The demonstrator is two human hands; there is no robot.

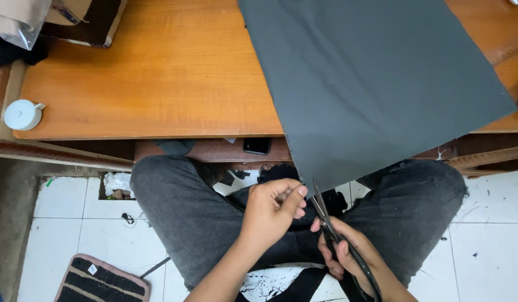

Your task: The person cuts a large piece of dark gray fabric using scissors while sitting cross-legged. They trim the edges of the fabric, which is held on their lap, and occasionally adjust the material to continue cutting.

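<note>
Left hand [273, 208] pinches near corner of grey fabric [376, 89]; right hand [348, 251] fist-closed around black scissors [326, 215], blades pointing far toward fabric edge.

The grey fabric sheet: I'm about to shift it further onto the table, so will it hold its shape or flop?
The grey fabric probably flops: its near edge already hangs unsupported off the wooden table. It looks thin and light, so a push would likely wrinkle it. The left hand pinching its corner suggests it needs steadying.
</note>
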